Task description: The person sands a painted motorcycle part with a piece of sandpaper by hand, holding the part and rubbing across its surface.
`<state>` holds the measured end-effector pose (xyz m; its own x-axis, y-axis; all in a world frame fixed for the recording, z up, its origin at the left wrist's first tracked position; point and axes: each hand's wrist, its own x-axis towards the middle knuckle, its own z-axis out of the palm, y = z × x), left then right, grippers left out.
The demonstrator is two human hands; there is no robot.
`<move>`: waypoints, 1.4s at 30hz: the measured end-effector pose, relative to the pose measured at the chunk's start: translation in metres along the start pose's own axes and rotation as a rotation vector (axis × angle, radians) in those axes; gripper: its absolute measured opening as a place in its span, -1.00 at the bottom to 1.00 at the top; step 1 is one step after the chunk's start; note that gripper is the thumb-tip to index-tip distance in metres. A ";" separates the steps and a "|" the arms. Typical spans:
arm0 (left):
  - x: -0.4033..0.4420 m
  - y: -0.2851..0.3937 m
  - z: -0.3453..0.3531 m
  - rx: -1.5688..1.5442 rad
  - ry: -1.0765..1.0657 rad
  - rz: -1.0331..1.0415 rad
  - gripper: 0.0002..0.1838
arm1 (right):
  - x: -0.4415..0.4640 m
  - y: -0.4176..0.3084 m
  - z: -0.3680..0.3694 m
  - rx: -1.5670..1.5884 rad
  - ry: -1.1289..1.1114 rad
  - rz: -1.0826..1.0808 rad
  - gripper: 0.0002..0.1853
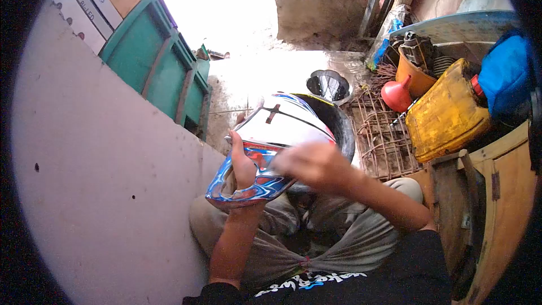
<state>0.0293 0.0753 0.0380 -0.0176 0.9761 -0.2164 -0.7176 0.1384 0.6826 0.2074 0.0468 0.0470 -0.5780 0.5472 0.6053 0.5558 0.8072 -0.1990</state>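
Note:
A full-face helmet (293, 123), white on top with blue, red and white swirls round its chin bar, lies tilted above my lap. My left hand (243, 164) reaches through the helmet's face opening, its thumb up against the edge, and holds it. At the helmet's right side is my right hand (316, 165), its fingers curled and blurred by motion; whether anything is in them cannot be made out. Behind and under the helmet a dark round basin (345, 135) shows in part.
A pale wall (113, 164) and green panel (152, 62) stand left. On the right are a rusty wire grid (387, 135), red funnel (397, 95), yellow jerrycan (449, 116) and wooden cabinet (508, 192). A dark scalloped dish (328, 86) lies beyond the helmet.

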 end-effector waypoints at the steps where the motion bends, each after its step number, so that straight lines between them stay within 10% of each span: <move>1: 0.000 0.000 -0.002 -0.010 -0.014 0.008 -0.40 | -0.001 0.016 -0.001 -0.054 -0.037 0.065 -0.75; 3: 0.003 -0.004 -0.005 -0.031 -0.043 0.019 -0.40 | -0.005 0.039 -0.004 -0.104 -0.060 0.212 -0.77; 7: -0.001 0.008 0.006 -0.079 0.010 -0.121 -0.39 | 0.010 -0.029 0.000 0.097 0.101 -0.152 -0.79; 13: 0.009 -0.008 -0.015 -0.056 -0.024 -0.032 -0.41 | 0.002 0.024 -0.009 -0.089 -0.131 0.136 -0.74; 16: 0.010 -0.008 -0.021 -0.108 -0.023 -0.099 -0.42 | 0.008 -0.027 -0.001 0.109 0.082 -0.192 -0.72; 20: 0.010 -0.008 -0.018 -0.075 -0.024 -0.062 -0.42 | 0.000 0.030 -0.009 -0.052 -0.045 0.157 -0.75; 22: 0.043 -0.022 -0.073 -0.453 -0.597 -0.179 -0.42 | 0.002 0.028 -0.009 -0.031 -0.035 0.090 -0.77; 24: 0.043 -0.026 -0.073 -0.442 -0.601 -0.176 -0.42 | 0.002 -0.008 0.004 0.077 0.021 -0.052 -0.79; 26: 0.011 -0.006 -0.021 -0.022 -0.043 -0.067 -0.41 | 0.004 -0.012 -0.001 0.026 0.002 -0.075 -0.80; 31: 0.008 -0.005 -0.019 -0.037 -0.046 -0.064 -0.40 | 0.002 0.021 -0.006 -0.089 -0.089 0.125 -0.76; 34: 0.009 -0.011 -0.013 -0.008 0.000 0.034 -0.33 | 0.008 -0.028 0.001 0.121 0.093 -0.193 -0.73; 38: 0.013 -0.015 -0.022 -0.014 -0.009 0.037 -0.29 | 0.000 0.029 -0.005 -0.100 -0.013 0.156 -0.76; 42: 0.008 -0.011 -0.016 0.031 -0.017 0.049 -0.30 | 0.001 -0.016 0.008 0.079 0.086 -0.119 -0.80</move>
<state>0.0263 0.0790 0.0178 -0.0408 0.9845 -0.1706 -0.6940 0.0949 0.7137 0.1930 0.0361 0.0452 -0.5818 0.4286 0.6912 0.4356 0.8819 -0.1801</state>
